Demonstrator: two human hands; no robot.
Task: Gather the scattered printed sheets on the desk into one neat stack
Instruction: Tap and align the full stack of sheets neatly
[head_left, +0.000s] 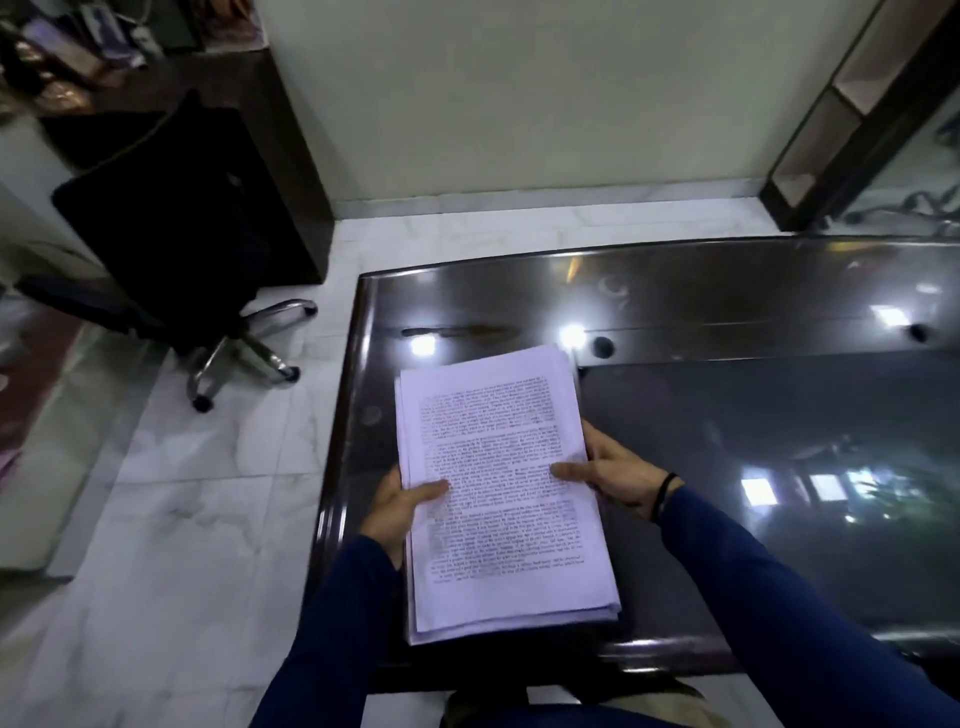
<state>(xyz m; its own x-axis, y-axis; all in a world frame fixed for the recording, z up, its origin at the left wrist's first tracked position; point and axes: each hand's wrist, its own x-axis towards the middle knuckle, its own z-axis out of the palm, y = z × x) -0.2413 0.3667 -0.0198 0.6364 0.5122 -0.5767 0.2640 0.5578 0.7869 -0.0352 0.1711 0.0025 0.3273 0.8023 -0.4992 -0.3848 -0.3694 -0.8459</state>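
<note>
A stack of printed sheets (498, 483) is held above the left end of a dark glossy desk (727, 312). The sheets lie roughly aligned, with a few edges showing at the bottom and left. My left hand (397, 506) grips the stack's left edge, thumb on the top page and fingers hidden underneath. My right hand (610, 470) grips the right edge the same way, thumb lying across the printed text. A dark band sits on my right wrist. Both arms wear blue sleeves.
A black swivel chair (176, 249) on a chrome base stands on the white marble floor to the left of the desk. A dark cabinet (291, 171) stands behind it. A glass inlay (779, 467) covers the desk's right part. Shelving rises at the far right.
</note>
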